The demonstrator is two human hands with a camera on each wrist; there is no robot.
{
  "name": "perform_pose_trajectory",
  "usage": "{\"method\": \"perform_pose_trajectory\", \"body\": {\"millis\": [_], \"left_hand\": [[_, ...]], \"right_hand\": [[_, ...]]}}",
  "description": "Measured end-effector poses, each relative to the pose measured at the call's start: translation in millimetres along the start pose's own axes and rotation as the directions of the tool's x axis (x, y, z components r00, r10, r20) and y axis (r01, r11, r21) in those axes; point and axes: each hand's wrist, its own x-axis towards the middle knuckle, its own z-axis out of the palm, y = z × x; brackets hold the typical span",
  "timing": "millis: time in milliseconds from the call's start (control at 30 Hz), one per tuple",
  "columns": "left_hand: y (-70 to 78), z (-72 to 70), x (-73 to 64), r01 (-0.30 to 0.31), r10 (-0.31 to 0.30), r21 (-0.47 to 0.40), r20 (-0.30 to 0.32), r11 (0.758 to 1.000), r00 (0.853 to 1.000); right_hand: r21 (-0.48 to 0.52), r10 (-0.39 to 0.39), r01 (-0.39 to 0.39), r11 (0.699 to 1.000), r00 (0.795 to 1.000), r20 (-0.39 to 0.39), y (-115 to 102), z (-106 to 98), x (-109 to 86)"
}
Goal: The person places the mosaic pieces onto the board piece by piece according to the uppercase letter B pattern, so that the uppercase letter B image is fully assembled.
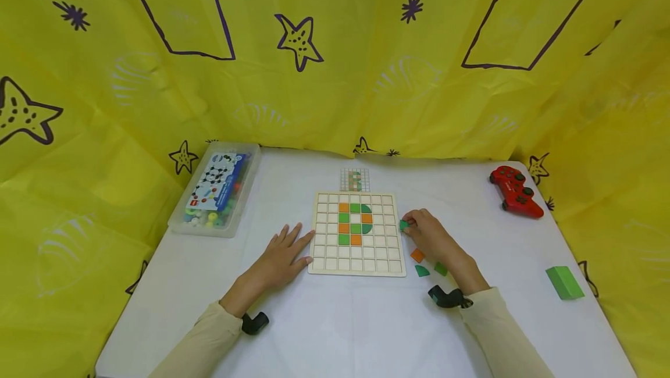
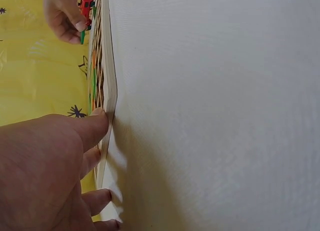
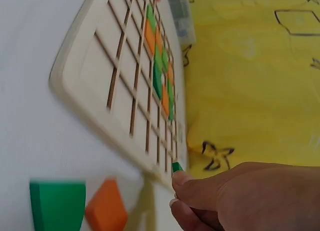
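Note:
A pale wooden grid board lies on the white table, with orange, light green and dark green tiles set in several of its squares. My left hand is spread flat, its fingertips touching the board's left edge. At the right edge, my right hand pinches a dark green tile between thumb and fingers. Below that hand lie an orange square tile, a dark green quarter-round tile and a light green tile. A small printed pattern card sits behind the board.
On the left stands a clear plastic box of coloured beads with a printed label. A red game controller rests at the back right. Nearer on the right is a green block. Yellow patterned cloth hangs around the table.

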Motion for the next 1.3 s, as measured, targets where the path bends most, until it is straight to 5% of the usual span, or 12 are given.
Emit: {"method": "perform_pose_trajectory", "body": {"millis": [200, 500, 933, 1300], "left_hand": [[-1.1, 0.5, -0.6, -0.002, 0.002, -0.003, 0.002, 1.0, 1.0], [-1.2, 1.4, 1.2, 0.0, 0.0, -0.011, 0.002, 1.0, 1.0], [-2.1, 1.5, 1.3, -0.007, 0.007, -0.016, -0.001, 1.0, 1.0], [-2.4, 2.9, 0.8, 0.002, -0.002, -0.001, 0.0, 1.0, 1.0]], "right_hand": [[0.036, -0.056, 0.055, 0.998, 0.998, 0.027, -27.3, 19.0, -2.7], [-0.068, -0.053, 0.055, 0.996, 0.998, 0.029, -48.3, 51.4, -0.9], [-0.199, -0.098, 0.094, 0.975, 0.995, -0.01, -58.7, 58.2, 1.2], [-0.152, -0.107, 0.101, 0.983, 0.994, -0.031, -59.4, 64.3, 2.5]]}}
